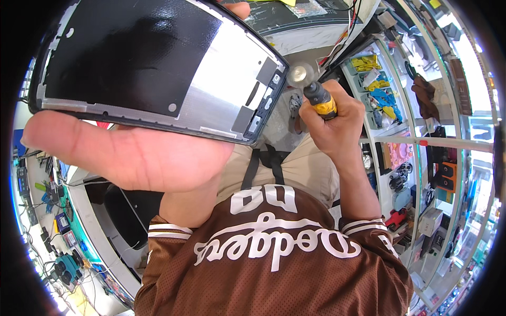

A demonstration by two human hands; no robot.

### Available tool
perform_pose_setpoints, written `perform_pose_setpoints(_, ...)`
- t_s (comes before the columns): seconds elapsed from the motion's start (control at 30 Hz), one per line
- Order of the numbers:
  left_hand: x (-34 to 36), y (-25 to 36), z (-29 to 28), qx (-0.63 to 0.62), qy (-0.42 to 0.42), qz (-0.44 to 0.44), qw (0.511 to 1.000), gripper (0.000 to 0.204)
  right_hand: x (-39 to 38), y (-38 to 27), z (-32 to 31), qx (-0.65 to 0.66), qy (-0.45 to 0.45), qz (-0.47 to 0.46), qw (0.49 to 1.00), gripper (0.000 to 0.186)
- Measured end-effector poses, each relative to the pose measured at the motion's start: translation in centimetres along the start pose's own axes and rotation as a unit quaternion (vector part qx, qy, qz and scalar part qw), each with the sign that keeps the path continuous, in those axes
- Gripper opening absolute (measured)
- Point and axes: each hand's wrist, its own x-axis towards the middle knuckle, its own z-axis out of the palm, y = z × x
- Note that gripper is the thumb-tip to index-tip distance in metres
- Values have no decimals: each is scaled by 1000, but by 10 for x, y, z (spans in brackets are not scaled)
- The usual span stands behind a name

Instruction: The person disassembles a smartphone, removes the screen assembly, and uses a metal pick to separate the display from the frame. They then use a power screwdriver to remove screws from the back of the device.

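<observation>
My left hand (153,158) grips a phone's mid-frame (211,84) close to the camera, its thumb lying along the lower edge and a fingertip showing past the far edge. The frame has a dark rim, a bare silver strip on its right and a glossy black sheet over the rest. My right hand (340,116) is wrapped around a yellow-and-black rotary tool (320,99). A round disc (299,75), blurred at its rim, sits on the tool's tip, beside the frame's right end. Whether disc and frame touch, I cannot tell.
Beyond the frame lies a dark work surface (269,18), with red, black and white wires (348,31) hanging at its right. Shelves (392,138) on the right hold bins of yellow and blue packets (382,97). Cables and small tools crowd the left bench (45,184).
</observation>
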Motion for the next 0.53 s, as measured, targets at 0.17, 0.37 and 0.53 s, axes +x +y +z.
perform_pose_setpoints(0.17,-1,4,14,-10,54,-22,998,88,0,1,0,13,5,-21,1000,16)
perform_pose_setpoints(0.37,-3,-2,51,69,162,-34,984,87,10,-3,-6,17,3,-68,998,14)
perform_pose_setpoints(0.53,4,9,45,-23,212,-155,965,84,32,-4,-48,-101,-55,-233,966,17)
